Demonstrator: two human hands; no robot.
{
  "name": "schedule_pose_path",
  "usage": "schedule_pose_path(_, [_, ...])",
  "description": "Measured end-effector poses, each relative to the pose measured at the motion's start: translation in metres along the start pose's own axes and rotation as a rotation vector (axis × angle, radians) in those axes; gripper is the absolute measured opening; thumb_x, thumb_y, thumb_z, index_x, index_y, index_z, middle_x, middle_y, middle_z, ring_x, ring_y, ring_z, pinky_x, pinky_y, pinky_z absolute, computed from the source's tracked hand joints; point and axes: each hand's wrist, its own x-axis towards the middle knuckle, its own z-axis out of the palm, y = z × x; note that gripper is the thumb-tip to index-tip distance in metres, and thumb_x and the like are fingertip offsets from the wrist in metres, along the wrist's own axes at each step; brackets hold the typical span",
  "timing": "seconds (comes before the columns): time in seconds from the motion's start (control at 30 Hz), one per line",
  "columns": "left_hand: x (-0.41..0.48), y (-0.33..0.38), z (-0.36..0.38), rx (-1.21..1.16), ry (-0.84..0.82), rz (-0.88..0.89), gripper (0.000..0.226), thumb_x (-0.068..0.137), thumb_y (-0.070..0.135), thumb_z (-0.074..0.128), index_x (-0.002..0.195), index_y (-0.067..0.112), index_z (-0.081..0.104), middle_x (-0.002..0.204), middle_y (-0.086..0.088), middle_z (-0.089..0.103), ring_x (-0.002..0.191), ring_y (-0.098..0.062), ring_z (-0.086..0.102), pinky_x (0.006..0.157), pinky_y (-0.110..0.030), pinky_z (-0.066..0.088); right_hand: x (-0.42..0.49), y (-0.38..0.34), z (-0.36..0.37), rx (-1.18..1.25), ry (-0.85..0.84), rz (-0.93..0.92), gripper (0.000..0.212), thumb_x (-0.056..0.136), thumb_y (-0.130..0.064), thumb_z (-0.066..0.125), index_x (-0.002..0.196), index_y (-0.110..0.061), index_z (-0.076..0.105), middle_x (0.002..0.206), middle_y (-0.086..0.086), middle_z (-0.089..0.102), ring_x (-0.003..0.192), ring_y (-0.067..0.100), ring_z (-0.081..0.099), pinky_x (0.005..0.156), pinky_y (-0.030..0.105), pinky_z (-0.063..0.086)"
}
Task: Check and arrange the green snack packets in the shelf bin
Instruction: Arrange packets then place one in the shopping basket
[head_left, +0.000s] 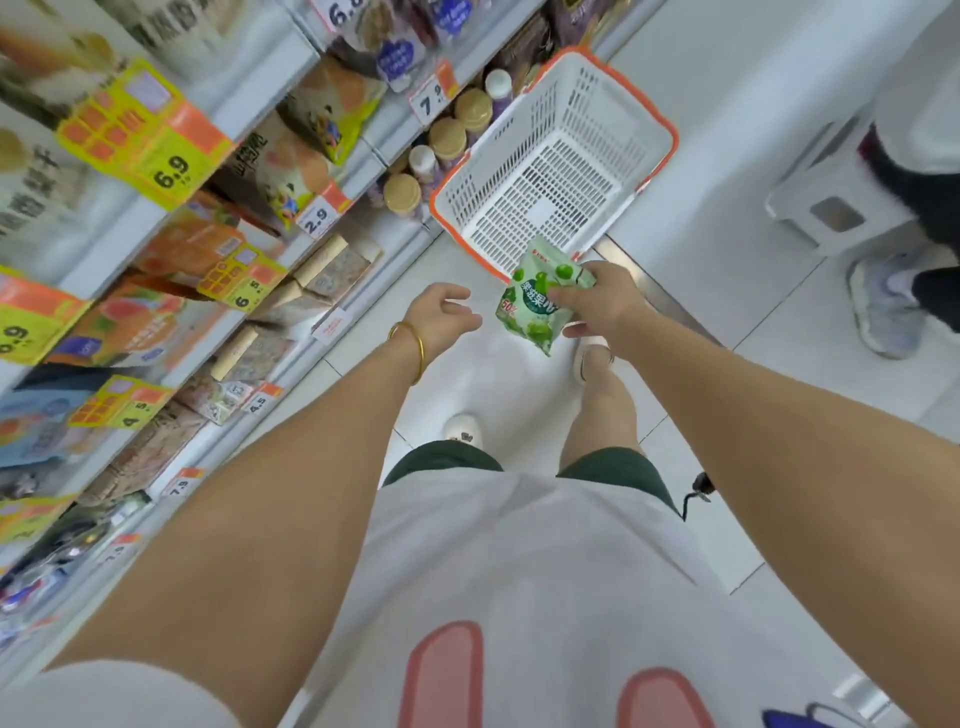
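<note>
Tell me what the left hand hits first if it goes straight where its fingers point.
Probably the green snack packet held in the right hand; the left hand points toward it, though depth is unclear.

Person wears white shirt (519, 545), green shorts (441, 460), gold bangle (413, 345).

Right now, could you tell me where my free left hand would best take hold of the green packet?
Likely its left edge, approached from the left. The right hand pinches the green packet by its right side, thumb across the front, leaving the left edge clear and facing the open left hand. It looks flat, so pinch it between thumb and fingers.
</note>
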Motion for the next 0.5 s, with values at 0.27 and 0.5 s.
schedule_pose_path(0.27, [0.133,0.082,0.064,-0.24,0.157,-0.117,0.041,0.086,0.007,0.063,0.124,0.009,0.049,0.107,-0.01,0.056,0.097,-0.018,0.054,0.077,-0.024,0.045,0.176,-0.062,-0.093,-0.214,-0.04,0.094,0.022,0.085,-0.012,0.068,0.104,-0.008,0.058,0.107,0.014,0.064,0.086,0.033,0.065,0.072,0.043,0.058])
schedule_pose_path(0.5, [0.225,0.098,0.099,-0.429,0.293,-0.177,0.042,0.083,-0.003,0.061,0.123,0.007,0.051,0.108,-0.013,0.053,0.081,-0.014,0.054,0.057,-0.01,0.044,0.31,-0.078,-0.112,-0.355,-0.093,0.085,0.011,0.085,-0.01,0.067,0.092,-0.011,0.058,0.097,0.01,0.061,0.085,0.028,0.062,0.064,0.037,0.057])
